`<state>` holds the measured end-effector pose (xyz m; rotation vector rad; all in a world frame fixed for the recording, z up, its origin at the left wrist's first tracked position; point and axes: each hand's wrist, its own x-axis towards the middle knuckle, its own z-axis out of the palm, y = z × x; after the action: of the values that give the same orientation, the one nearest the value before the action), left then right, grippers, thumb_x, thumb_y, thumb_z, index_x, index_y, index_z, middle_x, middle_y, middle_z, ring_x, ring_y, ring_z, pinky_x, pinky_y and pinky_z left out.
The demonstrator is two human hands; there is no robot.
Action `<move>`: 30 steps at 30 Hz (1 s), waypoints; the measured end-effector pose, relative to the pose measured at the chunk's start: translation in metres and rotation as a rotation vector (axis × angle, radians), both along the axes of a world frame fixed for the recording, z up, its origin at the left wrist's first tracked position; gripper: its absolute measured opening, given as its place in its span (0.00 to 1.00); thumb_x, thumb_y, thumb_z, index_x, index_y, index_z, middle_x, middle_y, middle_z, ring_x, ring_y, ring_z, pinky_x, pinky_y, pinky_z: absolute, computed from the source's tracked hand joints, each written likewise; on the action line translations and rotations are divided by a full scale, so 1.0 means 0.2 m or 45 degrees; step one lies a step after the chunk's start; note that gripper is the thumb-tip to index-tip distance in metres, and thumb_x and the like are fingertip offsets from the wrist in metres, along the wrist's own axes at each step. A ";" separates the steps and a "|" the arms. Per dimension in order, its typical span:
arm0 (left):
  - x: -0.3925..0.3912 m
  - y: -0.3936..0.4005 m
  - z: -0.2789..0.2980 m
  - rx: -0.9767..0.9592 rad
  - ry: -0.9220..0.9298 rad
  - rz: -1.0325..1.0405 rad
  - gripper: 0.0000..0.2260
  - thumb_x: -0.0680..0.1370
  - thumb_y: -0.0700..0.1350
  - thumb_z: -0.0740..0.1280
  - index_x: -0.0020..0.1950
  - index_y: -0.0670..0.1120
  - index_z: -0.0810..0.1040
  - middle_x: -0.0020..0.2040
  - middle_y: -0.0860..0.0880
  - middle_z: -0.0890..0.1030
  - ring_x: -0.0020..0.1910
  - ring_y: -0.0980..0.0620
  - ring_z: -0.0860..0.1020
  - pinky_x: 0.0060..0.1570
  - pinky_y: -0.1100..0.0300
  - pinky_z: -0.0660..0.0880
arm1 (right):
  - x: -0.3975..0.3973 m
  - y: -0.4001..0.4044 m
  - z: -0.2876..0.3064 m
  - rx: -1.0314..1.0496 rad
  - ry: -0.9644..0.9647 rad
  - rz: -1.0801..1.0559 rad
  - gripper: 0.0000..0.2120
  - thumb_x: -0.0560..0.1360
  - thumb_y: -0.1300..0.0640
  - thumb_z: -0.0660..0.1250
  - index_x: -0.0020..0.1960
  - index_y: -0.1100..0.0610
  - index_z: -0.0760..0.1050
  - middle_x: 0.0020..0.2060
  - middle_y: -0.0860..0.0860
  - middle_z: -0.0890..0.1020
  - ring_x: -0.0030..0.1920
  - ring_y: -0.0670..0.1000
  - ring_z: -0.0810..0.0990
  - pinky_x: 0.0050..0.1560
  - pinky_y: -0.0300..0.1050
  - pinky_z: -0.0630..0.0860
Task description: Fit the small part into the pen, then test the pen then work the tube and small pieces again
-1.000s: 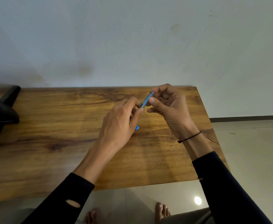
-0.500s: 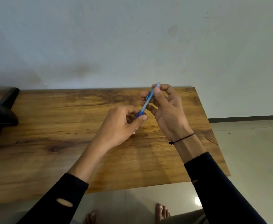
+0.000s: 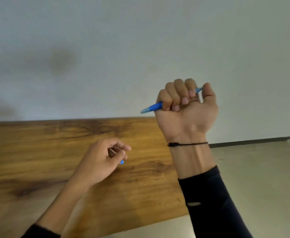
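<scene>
While fist-gripped, blue pen (image 3: 153,107), translucent tip.

The pen barrel (image 3: 155,106) is bright blue with a paler, translucent tip. A small piece (image 3: 122,162), perhaps its cap, is the same blue. The table (image 3: 55,152) is warm brown with dark grain streaks. The sleeves (image 3: 214,203) are black, the wrist thread (image 3: 187,144) black, the wall (image 3: 140,40) off-white.

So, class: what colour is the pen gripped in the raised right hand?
Blue, with a paler clear tip; the pen shows best in the head view, gripped by the right hand.
</scene>
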<state>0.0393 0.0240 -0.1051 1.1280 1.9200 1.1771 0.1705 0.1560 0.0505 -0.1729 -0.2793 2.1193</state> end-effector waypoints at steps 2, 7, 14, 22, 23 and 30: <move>0.02 0.00 0.02 -0.001 0.032 0.030 0.12 0.79 0.36 0.72 0.46 0.53 0.88 0.38 0.57 0.88 0.31 0.62 0.82 0.36 0.64 0.79 | -0.01 0.03 0.13 0.053 0.097 -0.036 0.22 0.83 0.44 0.49 0.33 0.53 0.58 0.23 0.49 0.61 0.26 0.48 0.50 0.26 0.41 0.50; -0.02 -0.03 0.04 -0.074 0.167 0.096 0.08 0.78 0.46 0.72 0.45 0.59 0.86 0.40 0.63 0.87 0.35 0.61 0.83 0.38 0.64 0.77 | -0.01 -0.04 0.31 0.173 0.114 -0.051 0.23 0.83 0.45 0.48 0.32 0.53 0.58 0.23 0.48 0.59 0.23 0.48 0.54 0.23 0.41 0.53; -0.02 -0.03 0.06 -0.148 0.235 0.108 0.06 0.78 0.50 0.73 0.43 0.61 0.86 0.41 0.67 0.86 0.40 0.63 0.83 0.39 0.65 0.75 | 0.02 -0.12 0.40 0.234 0.130 -0.115 0.22 0.83 0.47 0.48 0.32 0.53 0.57 0.22 0.47 0.59 0.25 0.48 0.50 0.23 0.40 0.51; 0.02 -0.02 0.07 -0.168 0.242 0.098 0.06 0.80 0.52 0.72 0.44 0.60 0.86 0.44 0.68 0.85 0.41 0.60 0.84 0.43 0.58 0.82 | 0.03 -0.15 0.42 0.282 0.105 -0.102 0.22 0.83 0.48 0.48 0.32 0.54 0.57 0.22 0.48 0.59 0.25 0.48 0.51 0.23 0.40 0.53; 0.02 -0.02 0.07 -0.170 0.243 0.094 0.06 0.80 0.52 0.72 0.44 0.60 0.86 0.44 0.68 0.85 0.41 0.60 0.84 0.43 0.58 0.82 | 0.03 -0.15 0.42 0.287 0.096 -0.101 0.22 0.83 0.47 0.48 0.32 0.54 0.57 0.22 0.48 0.59 0.25 0.48 0.51 0.23 0.40 0.53; 0.01 -0.02 0.07 -0.157 0.275 0.133 0.05 0.80 0.52 0.72 0.45 0.60 0.86 0.44 0.69 0.85 0.40 0.61 0.84 0.41 0.60 0.81 | 0.02 -0.16 0.42 0.285 0.117 -0.100 0.22 0.83 0.48 0.48 0.32 0.54 0.58 0.22 0.48 0.60 0.24 0.47 0.51 0.23 0.39 0.53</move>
<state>0.0405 0.0197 -0.0904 1.1396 2.2070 1.0084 0.1745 0.1241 0.1351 0.0444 -0.4446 1.9950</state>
